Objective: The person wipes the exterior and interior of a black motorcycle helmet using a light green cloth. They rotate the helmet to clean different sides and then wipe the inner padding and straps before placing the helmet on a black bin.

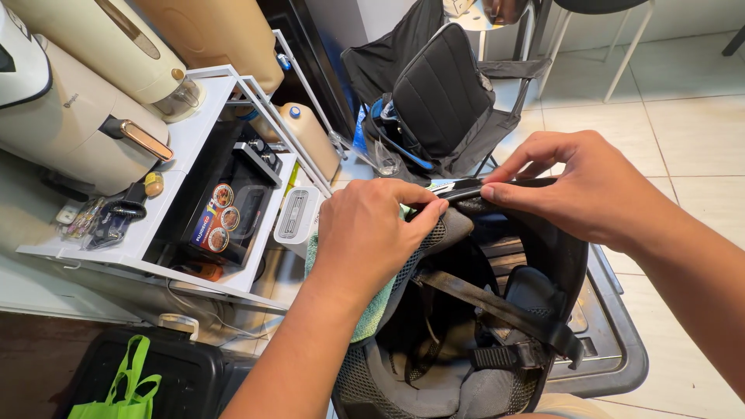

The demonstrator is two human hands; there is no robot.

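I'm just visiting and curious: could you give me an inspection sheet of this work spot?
Surface: grey bin lid under the helmet.
Job's things: upturned black helmet, strap across its padding; green cloth beside it.
Clutter: white shelf with appliances, green bag, black backpack.
Grips: left hand and right hand both pinch the helmet rim.
Cables: thin cable below the shelf.
Surroundings: tiled floor, chair legs.
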